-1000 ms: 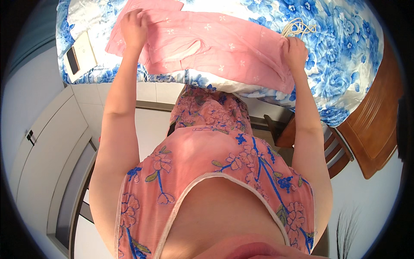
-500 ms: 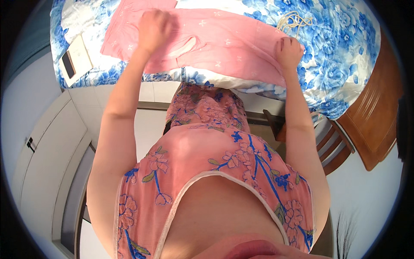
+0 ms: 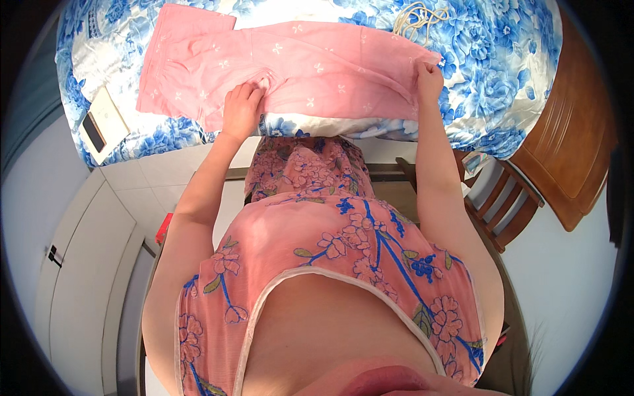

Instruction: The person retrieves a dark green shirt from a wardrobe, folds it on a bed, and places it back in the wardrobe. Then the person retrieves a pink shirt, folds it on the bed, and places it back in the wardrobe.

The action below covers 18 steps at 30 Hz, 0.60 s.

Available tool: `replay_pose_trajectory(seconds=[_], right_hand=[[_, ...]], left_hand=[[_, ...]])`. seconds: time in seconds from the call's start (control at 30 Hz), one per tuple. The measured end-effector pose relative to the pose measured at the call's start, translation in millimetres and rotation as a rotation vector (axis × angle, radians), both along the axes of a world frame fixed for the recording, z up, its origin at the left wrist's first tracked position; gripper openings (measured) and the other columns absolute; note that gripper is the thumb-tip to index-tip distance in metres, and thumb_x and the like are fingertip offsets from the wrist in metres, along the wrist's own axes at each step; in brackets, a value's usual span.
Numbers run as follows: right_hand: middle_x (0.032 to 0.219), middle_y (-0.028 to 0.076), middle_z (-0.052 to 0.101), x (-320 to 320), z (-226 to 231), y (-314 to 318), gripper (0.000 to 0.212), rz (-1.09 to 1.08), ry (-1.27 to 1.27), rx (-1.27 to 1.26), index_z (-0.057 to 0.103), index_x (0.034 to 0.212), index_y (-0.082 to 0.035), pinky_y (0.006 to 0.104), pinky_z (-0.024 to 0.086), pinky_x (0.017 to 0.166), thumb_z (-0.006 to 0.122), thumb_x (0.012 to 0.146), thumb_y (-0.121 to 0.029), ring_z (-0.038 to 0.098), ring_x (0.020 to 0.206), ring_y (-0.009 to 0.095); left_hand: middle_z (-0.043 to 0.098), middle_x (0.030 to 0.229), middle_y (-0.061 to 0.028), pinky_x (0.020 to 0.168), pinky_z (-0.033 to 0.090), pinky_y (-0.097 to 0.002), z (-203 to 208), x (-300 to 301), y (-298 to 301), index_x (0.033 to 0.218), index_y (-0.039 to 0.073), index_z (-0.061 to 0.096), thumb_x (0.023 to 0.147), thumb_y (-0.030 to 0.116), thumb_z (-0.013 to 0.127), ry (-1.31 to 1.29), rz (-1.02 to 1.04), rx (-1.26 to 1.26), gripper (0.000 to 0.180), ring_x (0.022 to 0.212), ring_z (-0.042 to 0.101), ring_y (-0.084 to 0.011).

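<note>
A pink garment (image 3: 317, 66) with a small white bow print lies spread sideways on a blue-and-white floral cloth (image 3: 489, 72). Its left end has gathers and a squared flap that sticks out at the far side. My left hand (image 3: 242, 112) is at the garment's near edge, left of the middle, with bent fingers closed on a fold of the fabric. At the right end, my right hand (image 3: 429, 80) pinches the corner of the garment between thumb and fingers. Whether the garment is trousers or a top, I cannot tell.
Loops of cream cord (image 3: 417, 23) lie just beyond the garment's right end. A white flat box (image 3: 109, 125) with a dark panel sits at the left edge of the cloth. A brown wooden tabletop (image 3: 561, 165) and a slatted chair (image 3: 505, 204) stand at the right.
My left hand has come nearer, from above the garment down to its near edge, and grips a fold. My right hand has shifted slightly left in view and now pinches the corner.
</note>
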State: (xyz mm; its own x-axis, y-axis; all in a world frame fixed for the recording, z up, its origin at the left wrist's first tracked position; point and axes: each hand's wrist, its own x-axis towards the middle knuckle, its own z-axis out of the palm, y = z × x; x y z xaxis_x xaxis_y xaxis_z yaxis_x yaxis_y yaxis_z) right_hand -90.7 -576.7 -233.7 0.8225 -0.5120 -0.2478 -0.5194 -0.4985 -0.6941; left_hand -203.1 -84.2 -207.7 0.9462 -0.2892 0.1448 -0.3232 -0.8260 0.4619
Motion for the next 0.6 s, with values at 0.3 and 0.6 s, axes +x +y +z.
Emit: replay_pose_trajectory(seconds=[0.3,0.6], right_hand=[[0.085,0.017,0.072,38.7,11.2,-14.5,0.033,-0.144,-0.188,-0.29,0.07,0.09,0.004,0.0425,0.052,0.076,0.069,0.088,-0.028,0.068,0.08,0.031],[0.083,0.006,0.067,66.9,-5.4,-39.3,0.033,-0.173,-0.299,0.403,0.068,0.093,0.004,0.0317,0.048,0.065,0.069,0.094,-0.029,0.058,0.072,0.015]], left_hand=[[0.063,0.115,-0.0056,0.091,0.046,-0.0408,2.9,-2.2,9.7,0.109,0.012,0.07,0.082,0.013,0.063,0.009,-0.185,0.192,0.027,0.11,0.059,-0.0252],[0.065,0.111,-0.0123,0.086,0.05,-0.0461,24.1,12.3,7.6,0.111,0.008,0.068,0.085,0.015,0.07,0.047,-0.081,-0.116,0.027,0.1,0.063,-0.035]])
